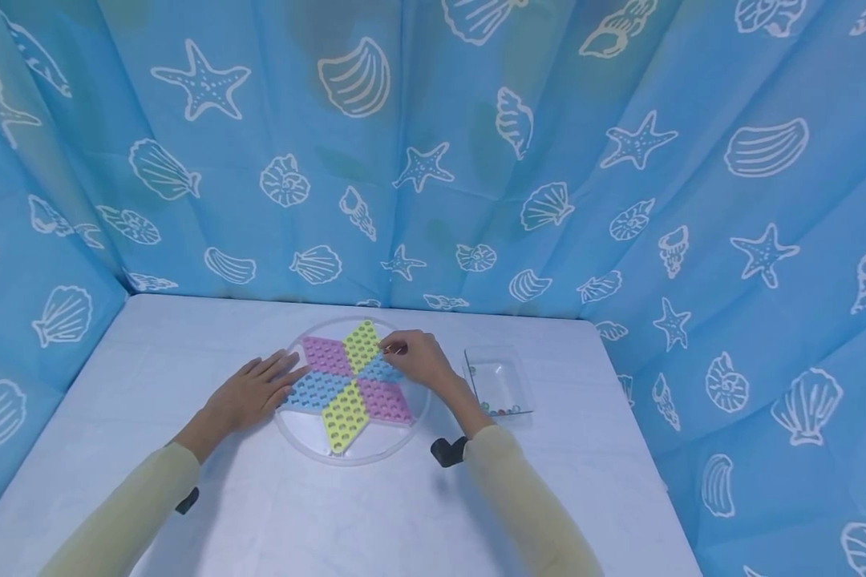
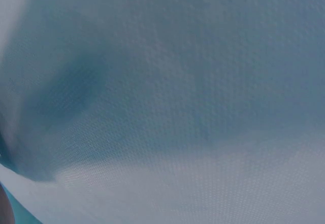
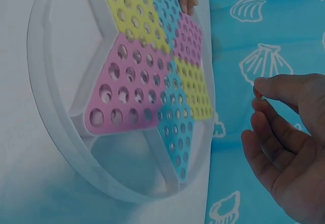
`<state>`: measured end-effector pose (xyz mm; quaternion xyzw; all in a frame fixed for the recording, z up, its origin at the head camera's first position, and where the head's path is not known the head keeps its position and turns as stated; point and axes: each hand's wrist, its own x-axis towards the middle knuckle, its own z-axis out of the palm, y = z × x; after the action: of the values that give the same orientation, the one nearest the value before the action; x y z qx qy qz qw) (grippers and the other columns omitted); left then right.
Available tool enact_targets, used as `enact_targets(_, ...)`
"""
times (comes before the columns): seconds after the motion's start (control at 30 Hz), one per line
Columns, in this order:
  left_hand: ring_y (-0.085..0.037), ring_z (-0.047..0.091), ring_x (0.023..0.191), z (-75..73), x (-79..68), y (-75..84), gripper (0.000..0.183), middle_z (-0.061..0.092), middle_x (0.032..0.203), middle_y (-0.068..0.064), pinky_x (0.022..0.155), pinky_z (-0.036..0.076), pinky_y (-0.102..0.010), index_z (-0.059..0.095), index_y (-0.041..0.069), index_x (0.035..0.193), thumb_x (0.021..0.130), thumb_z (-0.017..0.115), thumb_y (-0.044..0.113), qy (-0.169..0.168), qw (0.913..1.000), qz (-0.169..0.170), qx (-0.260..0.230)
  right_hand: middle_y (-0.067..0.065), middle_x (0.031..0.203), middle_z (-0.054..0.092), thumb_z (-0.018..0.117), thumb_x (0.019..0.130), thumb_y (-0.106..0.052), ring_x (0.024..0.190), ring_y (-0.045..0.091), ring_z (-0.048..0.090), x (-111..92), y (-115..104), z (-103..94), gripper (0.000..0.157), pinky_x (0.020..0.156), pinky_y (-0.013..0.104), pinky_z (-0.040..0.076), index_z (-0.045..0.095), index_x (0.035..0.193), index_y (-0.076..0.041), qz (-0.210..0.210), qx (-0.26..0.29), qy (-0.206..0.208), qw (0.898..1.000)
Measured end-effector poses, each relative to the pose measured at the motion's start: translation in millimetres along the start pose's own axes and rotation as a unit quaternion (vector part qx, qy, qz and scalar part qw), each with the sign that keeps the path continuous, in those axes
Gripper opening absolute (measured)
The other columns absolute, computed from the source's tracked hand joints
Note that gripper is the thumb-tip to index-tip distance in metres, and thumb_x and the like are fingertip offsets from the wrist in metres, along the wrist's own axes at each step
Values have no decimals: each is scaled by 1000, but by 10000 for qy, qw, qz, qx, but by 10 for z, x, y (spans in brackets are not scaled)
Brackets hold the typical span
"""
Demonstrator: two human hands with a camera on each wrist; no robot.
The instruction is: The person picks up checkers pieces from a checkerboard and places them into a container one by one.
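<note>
A round Chinese checkers board [image 1: 345, 417] lies on the table, its six-pointed star of pink, yellow and blue sections full of holes. My left hand [image 1: 248, 391] rests at the board's left side with fingers extended, the tips over its edge and the left blue section. Above the right part of the star is my right hand [image 1: 422, 359]. Its thumb and index finger pinch a small reddish marble [image 3: 259, 95], seen in the right wrist view, and the other fingers curl loosely. The left wrist view shows only cloth and shadow.
Right of the board stands a clear square box [image 1: 501, 377] with several coloured marbles [image 1: 505, 412] along its near side. A white cloth [image 1: 332, 521] covers the table. Behind and beside it hangs a blue curtain [image 1: 433, 216] with shell prints.
</note>
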<state>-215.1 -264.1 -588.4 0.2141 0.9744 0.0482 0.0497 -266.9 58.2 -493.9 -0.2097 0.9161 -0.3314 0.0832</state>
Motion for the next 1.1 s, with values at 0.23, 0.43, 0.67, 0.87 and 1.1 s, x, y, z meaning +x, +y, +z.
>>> enact_targets(0.23, -36, 12, 150, 3, -1, -3, 57, 22, 164, -11, 118, 14, -58, 32, 24, 158, 106, 39, 46, -64, 10000, -32, -32, -1, 103, 71, 68, 96, -13, 96, 14, 64, -19, 44, -135, 21, 83, 27, 54, 73, 116, -10, 72, -7, 55, 10000)
enact_targets(0.43, -36, 12, 150, 1, -2, -7, 56, 22, 164, -11, 118, 14, -58, 33, 23, 158, 106, 39, 45, -43, 10000, -25, -23, -1, 103, 72, 68, 95, -11, 95, 15, 65, -61, 129, -258, 22, 83, 27, 55, 73, 116, -10, 127, -38, 153, 9998)
enact_targets(0.67, -36, 12, 150, -9, 5, -6, 56, 22, 164, -11, 118, 13, -59, 33, 23, 157, 106, 39, 45, -44, 10000, -55, -39, 0, 103, 71, 69, 95, -10, 94, 16, 64, -130, 300, -380, 20, 81, 28, 56, 74, 114, -11, 264, -20, 359, 9990)
enact_targets(0.87, -36, 12, 150, -14, 7, 1, 56, 23, 164, -11, 118, 14, -59, 33, 23, 157, 106, 40, 45, -53, 10000, -37, 20, 0, 103, 71, 69, 95, -10, 95, 17, 63, -227, 448, -463, 20, 82, 30, 56, 74, 115, -10, 466, -53, 445, 9979)
enact_targets(1.1, -36, 13, 150, 1, 9, -6, 56, 23, 164, -10, 118, 15, -58, 33, 24, 158, 106, 40, 45, -40, 9999, -8, 107, 1, 102, 70, 69, 95, -11, 94, 18, 61, -336, 643, -544, 21, 80, 31, 56, 74, 115, -12, 735, -145, 493, 9960)
